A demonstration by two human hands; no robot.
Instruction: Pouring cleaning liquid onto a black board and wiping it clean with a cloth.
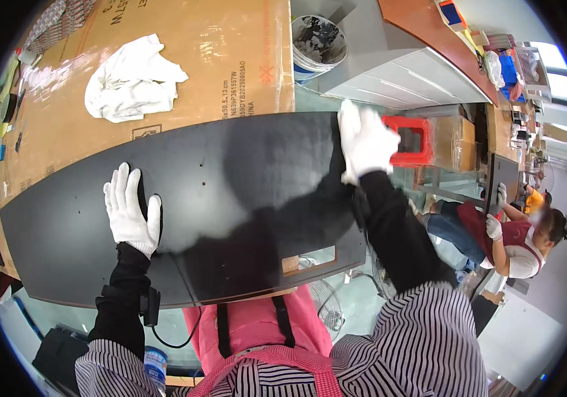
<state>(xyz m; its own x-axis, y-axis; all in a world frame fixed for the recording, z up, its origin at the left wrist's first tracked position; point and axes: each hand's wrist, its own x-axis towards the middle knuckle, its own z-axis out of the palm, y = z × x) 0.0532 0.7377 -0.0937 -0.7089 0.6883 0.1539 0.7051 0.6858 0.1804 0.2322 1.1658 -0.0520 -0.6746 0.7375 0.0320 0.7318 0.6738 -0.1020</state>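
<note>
Apron [263, 331]: pink, closest to lens.
Left hand [130, 212]: gloved, fingers spread flat on black panel [230, 192].
Right hand [366, 142]: gloved, curled over panel's far edge.
Panel: lying across cardboard-covered bench [217, 53].

A workshop floor: flattened cardboard [184, 59] covers the bench at upper left, a paint-stained bucket [318, 43] stands top centre, cluttered worktables [515, 73] line the right.

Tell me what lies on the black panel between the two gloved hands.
In the head view, only bare glossy surface of the black panel lies between the left hand and the right hand; it shows the person's dark reflection and small specks, nothing resting on it.
</note>
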